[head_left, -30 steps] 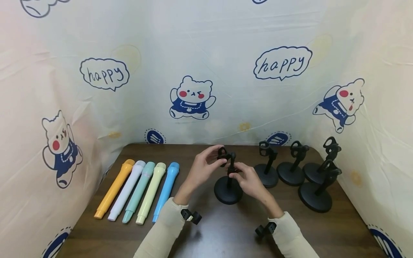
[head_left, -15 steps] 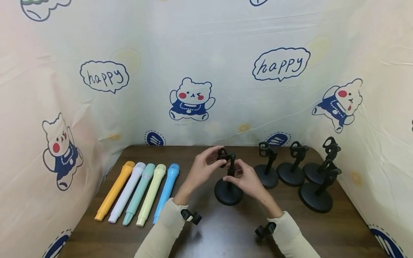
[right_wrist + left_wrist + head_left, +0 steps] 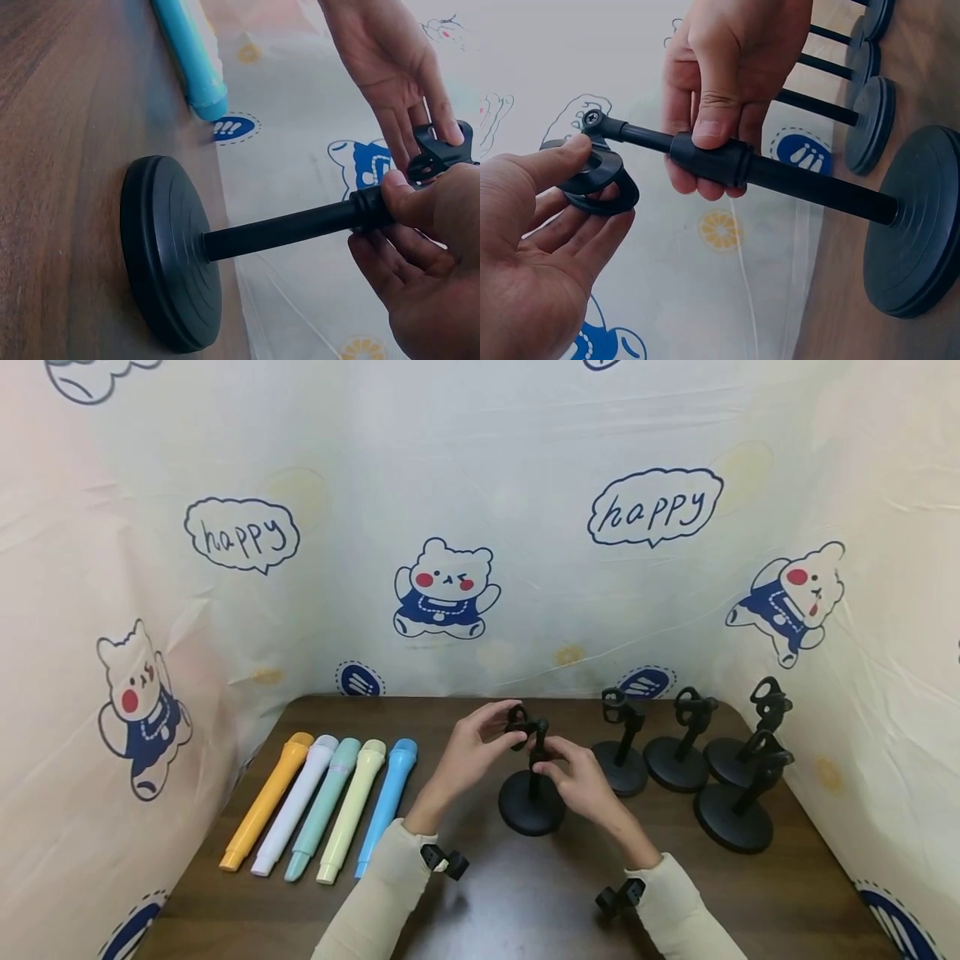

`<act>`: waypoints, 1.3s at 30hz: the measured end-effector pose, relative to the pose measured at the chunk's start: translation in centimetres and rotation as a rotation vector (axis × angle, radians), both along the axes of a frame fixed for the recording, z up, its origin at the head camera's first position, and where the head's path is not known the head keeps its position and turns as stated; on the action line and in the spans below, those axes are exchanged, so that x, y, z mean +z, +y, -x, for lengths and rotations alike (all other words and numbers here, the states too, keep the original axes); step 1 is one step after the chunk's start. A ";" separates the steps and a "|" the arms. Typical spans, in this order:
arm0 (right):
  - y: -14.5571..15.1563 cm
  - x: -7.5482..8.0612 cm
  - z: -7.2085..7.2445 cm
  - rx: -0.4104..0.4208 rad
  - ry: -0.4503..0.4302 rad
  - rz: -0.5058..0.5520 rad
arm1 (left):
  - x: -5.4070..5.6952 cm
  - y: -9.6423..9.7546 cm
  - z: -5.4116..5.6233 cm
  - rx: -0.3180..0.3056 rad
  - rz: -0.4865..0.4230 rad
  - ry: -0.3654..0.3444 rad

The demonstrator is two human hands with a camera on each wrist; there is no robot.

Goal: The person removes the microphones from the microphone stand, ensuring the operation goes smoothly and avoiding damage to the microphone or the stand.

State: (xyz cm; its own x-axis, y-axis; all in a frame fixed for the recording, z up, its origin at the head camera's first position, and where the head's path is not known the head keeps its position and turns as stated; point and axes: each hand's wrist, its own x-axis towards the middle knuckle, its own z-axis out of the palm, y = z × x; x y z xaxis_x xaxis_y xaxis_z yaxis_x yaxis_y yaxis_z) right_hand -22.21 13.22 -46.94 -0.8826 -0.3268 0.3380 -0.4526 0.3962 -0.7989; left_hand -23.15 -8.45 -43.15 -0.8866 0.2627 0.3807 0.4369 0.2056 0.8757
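A black desktop microphone stand (image 3: 529, 810) stands upright on its round base in the middle of the table. My left hand (image 3: 471, 750) pinches the clip (image 3: 592, 174) at its top, thumb on one side and fingers under the other. On the pole, my right hand (image 3: 583, 782) grips the thick collar (image 3: 711, 160), the thumb laid across it and the fingers behind. The right wrist view shows the bare lower pole (image 3: 285, 231) running down to the base (image 3: 172, 255). Part of the collar is hidden by the right thumb.
Several toy microphones, from an orange one (image 3: 266, 802) to a blue one (image 3: 387, 806), lie in a row on the left. More black stands, such as a near one (image 3: 733, 818), are grouped at the right. A printed cloth (image 3: 525, 527) encloses the brown table (image 3: 510, 910).
My right thumb reached farther across the pole half a second ago and is now drawn back against the collar. The left hand and the stand keep their place.
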 end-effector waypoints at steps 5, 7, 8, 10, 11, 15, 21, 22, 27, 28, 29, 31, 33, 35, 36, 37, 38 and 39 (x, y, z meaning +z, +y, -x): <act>0.0 0.0 0.1 0.009 -0.004 -0.002 | 0.2 -0.1 0.0 0.002 -0.002 0.010; 0.0 -0.2 0.1 0.013 -0.011 0.003 | 0.2 -0.1 0.0 0.003 -0.004 0.009; 0.0 -0.2 0.1 0.017 -0.014 0.007 | 0.2 -0.1 0.0 0.005 -0.004 0.008; -0.1 -0.3 0.1 0.026 -0.024 0.014 | 0.2 -0.1 -0.1 0.009 -0.005 0.007; -0.1 -0.3 0.1 0.031 -0.026 0.018 | 0.2 -0.1 -0.1 0.012 -0.005 0.007; -0.1 -0.2 0.1 0.012 -0.046 0.018 | 0.3 -0.1 -0.2 0.013 -0.006 0.013; -0.4 0.3 0.3 -0.093 -0.089 -0.015 | 0.4 -0.1 -0.1 0.017 -0.018 0.023; -0.5 0.3 0.3 -0.111 -0.089 -0.027 | 0.4 -0.1 -0.1 0.017 -0.021 0.025; -0.2 0.3 0.5 -0.111 -0.064 -0.046 | 0.3 -0.1 0.0 0.017 -0.024 0.033; 0.0 0.3 0.5 -0.082 -0.062 -0.033 | 0.3 -0.1 0.0 0.018 -0.023 0.033; 0.1 0.2 0.5 -0.048 -0.062 -0.018 | 0.3 -0.1 -0.1 0.020 -0.020 0.032; 0.5 0.2 0.6 0.029 -0.066 0.012 | 0.4 -0.2 -0.1 0.018 -0.017 0.032; 0.7 0.2 0.6 0.094 -0.073 0.040 | 0.4 -0.2 -0.1 0.015 -0.017 0.029; 0.8 0.1 0.7 0.126 -0.076 0.049 | 0.4 -0.2 -0.1 0.011 -0.017 0.026; 0.8 0.1 0.7 0.135 -0.076 0.052 | 0.5 -0.2 -0.1 0.008 -0.018 0.025; 0.8 0.2 0.7 0.139 -0.075 0.051 | 0.5 -0.2 -0.1 0.006 -0.018 0.023; 0.8 0.2 0.7 0.138 -0.073 0.053 | 0.5 -0.2 -0.1 0.005 -0.019 0.022; 0.7 0.2 0.7 0.132 -0.074 0.050 | 0.5 -0.2 -0.1 0.002 -0.019 0.022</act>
State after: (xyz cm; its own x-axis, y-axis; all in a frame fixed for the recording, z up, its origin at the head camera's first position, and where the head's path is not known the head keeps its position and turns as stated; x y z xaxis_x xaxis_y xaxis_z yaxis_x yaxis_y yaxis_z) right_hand -22.86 13.95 -46.71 -0.8562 -0.4258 0.2927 -0.4374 0.2959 -0.8492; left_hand -23.00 -8.68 -42.67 -0.8786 0.2533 0.4048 0.4554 0.1897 0.8698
